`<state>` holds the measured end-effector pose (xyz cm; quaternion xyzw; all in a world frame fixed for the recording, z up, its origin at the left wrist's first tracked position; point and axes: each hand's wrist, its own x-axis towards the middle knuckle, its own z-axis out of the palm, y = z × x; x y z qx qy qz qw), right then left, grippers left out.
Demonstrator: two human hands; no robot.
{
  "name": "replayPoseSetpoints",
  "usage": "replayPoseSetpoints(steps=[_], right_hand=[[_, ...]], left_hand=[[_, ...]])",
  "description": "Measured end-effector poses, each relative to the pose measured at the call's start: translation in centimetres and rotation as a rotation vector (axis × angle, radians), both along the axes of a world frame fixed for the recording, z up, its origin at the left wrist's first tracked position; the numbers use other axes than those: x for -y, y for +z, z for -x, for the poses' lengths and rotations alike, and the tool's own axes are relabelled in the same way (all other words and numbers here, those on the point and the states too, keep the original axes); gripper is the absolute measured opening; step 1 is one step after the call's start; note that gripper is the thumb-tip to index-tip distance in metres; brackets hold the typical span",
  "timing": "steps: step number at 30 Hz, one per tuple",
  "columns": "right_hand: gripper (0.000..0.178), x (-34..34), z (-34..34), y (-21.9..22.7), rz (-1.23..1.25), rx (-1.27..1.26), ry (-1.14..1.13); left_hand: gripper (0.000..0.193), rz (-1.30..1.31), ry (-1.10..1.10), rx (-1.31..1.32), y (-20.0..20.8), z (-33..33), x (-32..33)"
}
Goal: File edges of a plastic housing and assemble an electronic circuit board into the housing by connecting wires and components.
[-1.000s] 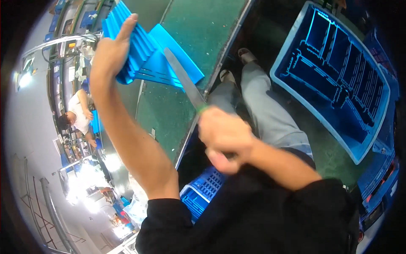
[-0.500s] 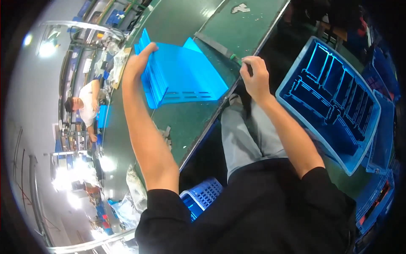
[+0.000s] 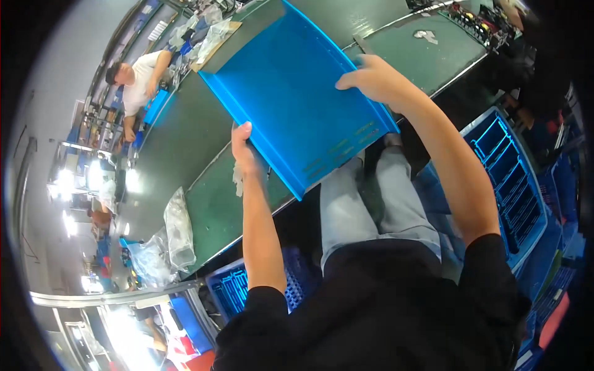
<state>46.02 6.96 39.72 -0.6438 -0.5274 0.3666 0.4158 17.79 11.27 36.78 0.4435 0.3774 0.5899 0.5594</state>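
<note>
Pinching the blue slotted U-shaped panel (image 3: 291, 99) at opposite sides, my left hand (image 3: 241, 148) and right hand (image 3: 374, 80) hold it tilted over the green workbench (image 3: 213, 210); beside the workbench stands a blue plastic crate (image 3: 544, 217).

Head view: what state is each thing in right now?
Blue panel: held by both hands, two opposite edges flanged, slots near one end.
Left hand: gripping the panel's left edge.
Right hand: gripping its right edge.
Plastic bags: crumpled, on the green bench.
Blue crate: open, blue parts inside, partly hidden by the right arm.
Blue basket: partly behind the left forearm.
</note>
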Motion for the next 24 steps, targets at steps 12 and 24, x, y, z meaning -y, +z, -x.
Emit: replayPoseSetpoints(steps=[12, 24], right_hand=[[0.06, -2.3, 8.0, 10.0, -0.627, 1.08, 0.394], [0.068, 4.2, -3.0, -11.3, 0.036, 0.625, -0.578]], left_hand=[[0.07, -1.021, 0.071, -1.637, 16.3, -1.8, 0.8], [0.097, -0.302, 0.006, -1.804, 10.8, -6.9, -3.5]])
